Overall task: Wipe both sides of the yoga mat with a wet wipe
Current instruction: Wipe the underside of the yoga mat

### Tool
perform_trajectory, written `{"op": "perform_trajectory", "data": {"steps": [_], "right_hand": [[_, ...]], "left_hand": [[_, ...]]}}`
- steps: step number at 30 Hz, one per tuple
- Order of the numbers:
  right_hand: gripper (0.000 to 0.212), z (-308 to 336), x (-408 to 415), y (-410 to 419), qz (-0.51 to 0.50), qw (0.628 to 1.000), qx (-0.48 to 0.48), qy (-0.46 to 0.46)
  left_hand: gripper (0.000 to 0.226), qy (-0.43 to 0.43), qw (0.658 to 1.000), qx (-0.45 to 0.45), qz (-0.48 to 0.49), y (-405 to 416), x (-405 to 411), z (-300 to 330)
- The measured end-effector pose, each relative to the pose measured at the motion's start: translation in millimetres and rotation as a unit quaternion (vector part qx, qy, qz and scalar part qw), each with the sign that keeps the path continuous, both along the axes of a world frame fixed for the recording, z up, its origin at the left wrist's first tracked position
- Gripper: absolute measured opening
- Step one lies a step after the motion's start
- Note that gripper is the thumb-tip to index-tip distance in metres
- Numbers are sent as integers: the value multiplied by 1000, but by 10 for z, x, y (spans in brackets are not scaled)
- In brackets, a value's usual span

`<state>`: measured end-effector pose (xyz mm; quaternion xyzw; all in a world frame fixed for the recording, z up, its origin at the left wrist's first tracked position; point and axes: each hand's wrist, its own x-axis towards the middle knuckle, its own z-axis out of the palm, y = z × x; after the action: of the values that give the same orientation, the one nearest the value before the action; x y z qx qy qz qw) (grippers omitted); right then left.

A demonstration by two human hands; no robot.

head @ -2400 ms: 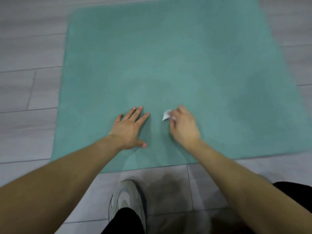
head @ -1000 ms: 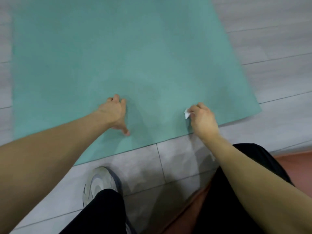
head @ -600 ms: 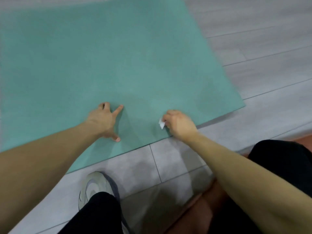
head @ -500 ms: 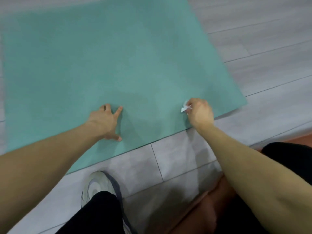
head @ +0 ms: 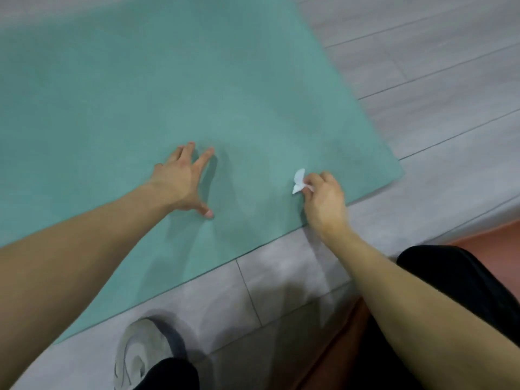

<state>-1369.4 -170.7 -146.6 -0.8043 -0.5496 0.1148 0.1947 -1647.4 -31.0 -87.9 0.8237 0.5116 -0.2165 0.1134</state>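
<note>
Flat teal foam yoga mat (head: pixel 197 80) on grey floor tiles (head: pixel 436 80). Left hand (head: pixel 183 181): splayed, pressing mat. Right hand (head: pixel 323 198): pinching crumpled white wet wipe (head: pixel 298 181) near mat's corner. Upper side in progress; underside apparently outstanding.

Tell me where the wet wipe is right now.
In the head view, the wet wipe is pinched in the right hand, over the yoga mat near its right corner, to the right of the left hand.

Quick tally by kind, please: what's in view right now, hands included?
Yoga mat: 1
Wet wipe: 1
Hands: 2, left hand and right hand
Shoe: 1
Total: 5
</note>
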Motion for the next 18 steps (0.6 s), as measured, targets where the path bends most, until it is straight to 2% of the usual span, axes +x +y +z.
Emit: {"op": "perform_trajectory", "data": {"steps": [1, 2, 4, 5, 6, 7, 9, 10, 12, 13, 14, 15, 17, 18], "right_hand": [[9, -46, -288, -114, 50, 998, 7, 31], [11, -72, -590, -254, 155, 986, 4, 61], [11, -70, -922, -465, 395, 916, -30, 63], [12, -57, -841, -388, 453, 890, -26, 50], [15, -37, -629, -221, 451, 892, -7, 32], [17, -50, -351, -30, 395, 918, 17, 4], [16, -32, 244, 321, 209, 974, 51, -66], [15, -32, 435, 428, 114, 989, 55, -72], [11, -12, 309, 470, -10, 999, 40, -11], [10, 1, 33, 403, -7, 999, 28, 26], [11, -11, -285, 284, 57, 996, 18, 62], [10, -24, -577, 122, 179, 980, 11, 86], [10, -15, -850, -95, 429, 901, -22, 59], [12, -18, -740, 0, 483, 875, -17, 31]], "left_hand": [[166, -2, 1000, -3, 15, 72, 37, -15], [167, -2, 999, -7, 32, 133, 60, -38], [168, 7, 998, -16, 52, 216, 87, -115], [167, 15, 998, -25, 49, 235, 87, -150], [164, 22, 998, -36, 40, 241, 83, -189], [162, 27, 998, -43, 30, 242, 74, -227], [159, 36, 998, -41, 19, 242, 50, -261], [159, 40, 998, -37, 15, 249, 51, -262], [160, 45, 998, -35, 5, 279, 66, -270], [161, 48, 998, -40, 2, 284, 68, -284], [161, 54, 998, -45, -1, 289, 61, -305], [161, 64, 997, -50, -8, 297, 54, -314], [161, 95, 993, -64, -43, 403, 20, -283], [157, 103, 990, -74, -65, 498, -8, -242]]}}
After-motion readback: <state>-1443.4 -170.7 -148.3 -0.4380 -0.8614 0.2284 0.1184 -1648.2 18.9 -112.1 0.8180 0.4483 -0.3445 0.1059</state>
